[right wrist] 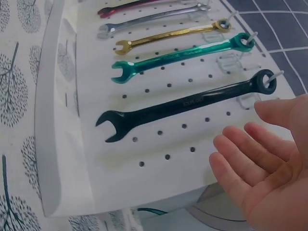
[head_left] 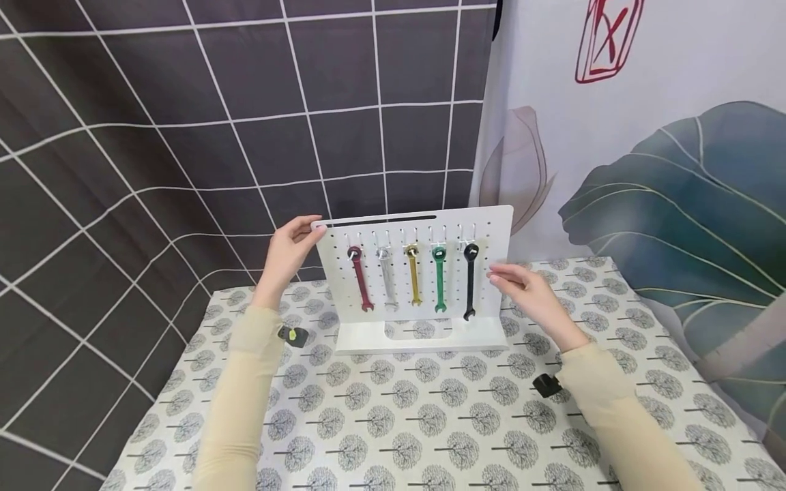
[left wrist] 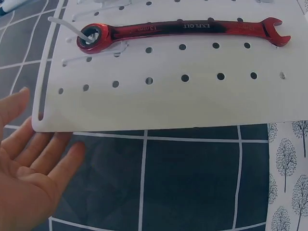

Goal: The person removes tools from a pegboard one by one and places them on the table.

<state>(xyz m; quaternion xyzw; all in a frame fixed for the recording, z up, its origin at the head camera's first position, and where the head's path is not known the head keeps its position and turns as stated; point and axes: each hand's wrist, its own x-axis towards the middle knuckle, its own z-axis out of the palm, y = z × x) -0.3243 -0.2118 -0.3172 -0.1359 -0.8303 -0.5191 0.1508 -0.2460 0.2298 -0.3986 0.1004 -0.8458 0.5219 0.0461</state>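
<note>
A white pegboard stand (head_left: 424, 273) sits upright on its base at centre frame in the head view, on a table covered with a tree-print cloth (head_left: 430, 423). Five wrenches hang from its hooks, ring end up: red wrench (head_left: 361, 279), silver wrench (head_left: 387, 279), gold wrench (head_left: 414, 276), green wrench (head_left: 439, 279) and black wrench (head_left: 469, 283).

The left hand (head_left: 288, 256) is at the upper left corner of the board, fingers straight and apart. The head view suggests fingertip contact with the corner; the left wrist view shows the fingers just beside the edge, so contact cannot be confirmed. The right hand (head_left: 525, 290) hovers just beside the board's right edge, near the black wrench, fingers relaxed and spread, gripping nothing (the right wrist view shows the palm open toward the panel).

Hazards from this position:

- Tipping. The panel is tall on a shallow base. A push high on the upper left corner would probably rock it backward toward the grid-pattern backdrop (head_left: 184, 136).
- Dislodged tools. Each wrench hangs by its ring on a single hook. A jolt or tilt of the board could swing them or slide one off; the black wrench is the most exposed to a brush from the right hand.
- Sliding. On cloth, an uneven one-sided push would likely twist the stand rather than move it straight.
</note>
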